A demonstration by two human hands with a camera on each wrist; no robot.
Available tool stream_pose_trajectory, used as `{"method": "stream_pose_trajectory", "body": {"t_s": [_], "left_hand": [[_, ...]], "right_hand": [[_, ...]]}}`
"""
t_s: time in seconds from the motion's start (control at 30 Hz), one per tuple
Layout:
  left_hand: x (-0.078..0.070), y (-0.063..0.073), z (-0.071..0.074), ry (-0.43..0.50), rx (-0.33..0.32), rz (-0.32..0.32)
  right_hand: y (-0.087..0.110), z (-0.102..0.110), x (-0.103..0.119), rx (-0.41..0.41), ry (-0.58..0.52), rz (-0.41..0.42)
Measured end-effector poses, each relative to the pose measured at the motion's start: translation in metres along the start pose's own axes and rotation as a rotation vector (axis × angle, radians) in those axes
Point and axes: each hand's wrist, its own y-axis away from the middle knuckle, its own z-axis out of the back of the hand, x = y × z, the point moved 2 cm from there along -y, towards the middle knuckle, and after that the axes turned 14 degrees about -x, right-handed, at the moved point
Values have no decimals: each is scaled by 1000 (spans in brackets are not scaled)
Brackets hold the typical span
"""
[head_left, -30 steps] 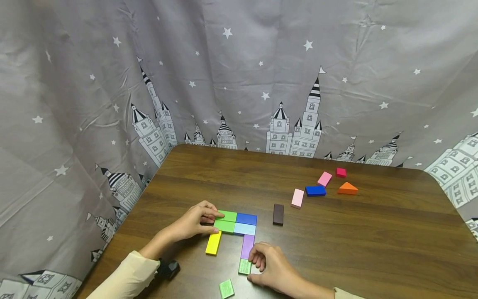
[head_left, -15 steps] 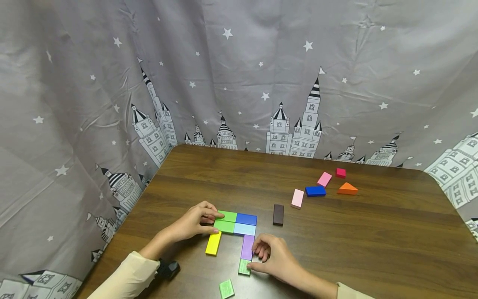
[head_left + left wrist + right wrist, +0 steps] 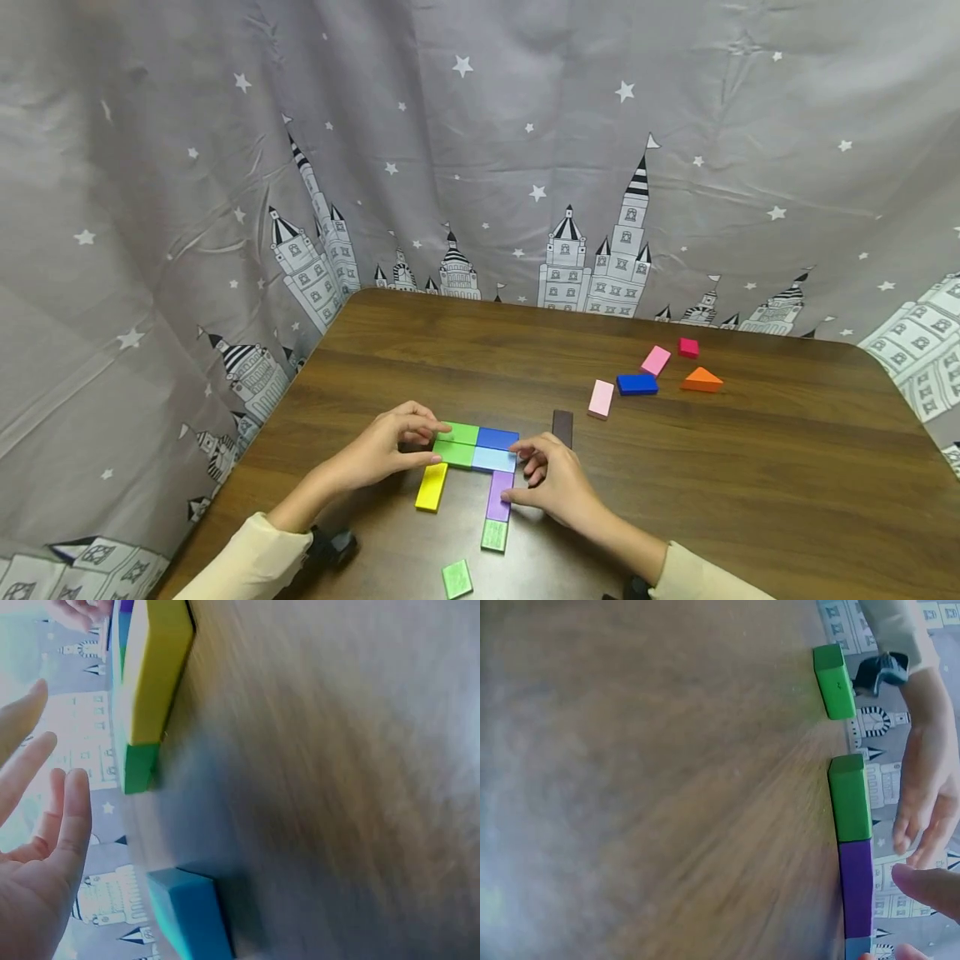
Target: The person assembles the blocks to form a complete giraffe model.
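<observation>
Left hand (image 3: 382, 446) and right hand (image 3: 557, 483) loosely open, I've just slid the right toward the surface's far edge (image 3: 480, 303), so the purple block (image 3: 499, 493) seems lined up.

- Head view: the right hand (image 3: 557, 479) is partly hiding the dark block (image 3: 562, 424).
- Left wrist view: the left edge is cropping the left hand (image 3: 37, 885), the bottom edge a seemingly blue block (image 3: 196, 922).
- Right wrist view: the lower edge is cutting off a light-blue block (image 3: 856, 947).
</observation>
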Motion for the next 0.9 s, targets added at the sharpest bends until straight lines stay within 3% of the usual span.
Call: {"method": "stream_pose_trajectory", "body": {"t_s": [0.4, 0.63, 0.9], "left_hand": [[-27, 30, -7, 38, -58, -149], [-35, 50, -17, 11, -25, -114], [-43, 62, -30, -2, 32, -167]], "right_hand": [[-5, -3, -9, 30, -41, -56], [-5, -3, -9, 48, -33, -61], [-6, -2, -10, 67, -24, -69]]}}
